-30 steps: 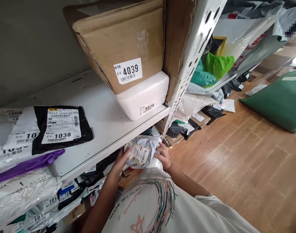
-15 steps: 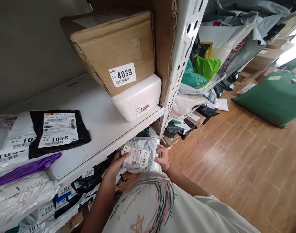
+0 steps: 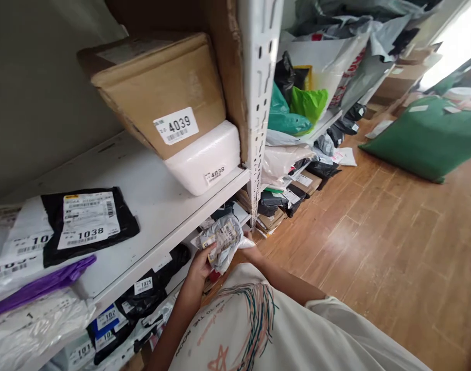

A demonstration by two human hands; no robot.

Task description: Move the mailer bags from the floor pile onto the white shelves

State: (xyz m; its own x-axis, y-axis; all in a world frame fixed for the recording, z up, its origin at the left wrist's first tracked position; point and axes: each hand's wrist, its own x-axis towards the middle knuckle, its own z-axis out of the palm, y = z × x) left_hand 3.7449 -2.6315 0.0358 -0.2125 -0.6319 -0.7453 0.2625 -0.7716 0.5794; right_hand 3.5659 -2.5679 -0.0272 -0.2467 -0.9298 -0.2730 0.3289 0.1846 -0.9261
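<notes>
My left hand [image 3: 203,260] is closed on the near left edge of a grey plastic mailer parcel [image 3: 226,238], thumb on top. The parcel is crumpled and bears a shipping label with a yellow edge; it is tilted in front of the shelf edge. At its right side my right hand [image 3: 251,251] grips a white plastic parcel [image 3: 246,242], only a corner of which shows. Most of the right fingers are hidden behind it.
On the white shelf [image 3: 150,216] stand a cardboard box [image 3: 169,93] labelled 4039, a white foam-wrapped parcel [image 3: 208,159] and a black parcel [image 3: 89,219] labelled 1038. A perforated shelf post [image 3: 258,113] rises beside them. A green sack [image 3: 420,139] lies on the wooden floor.
The grey parcel has turned and tilted, its label now slanting up to the right. My right hand has dropped lower beside the white parcel. The camera view has shifted to the right.
</notes>
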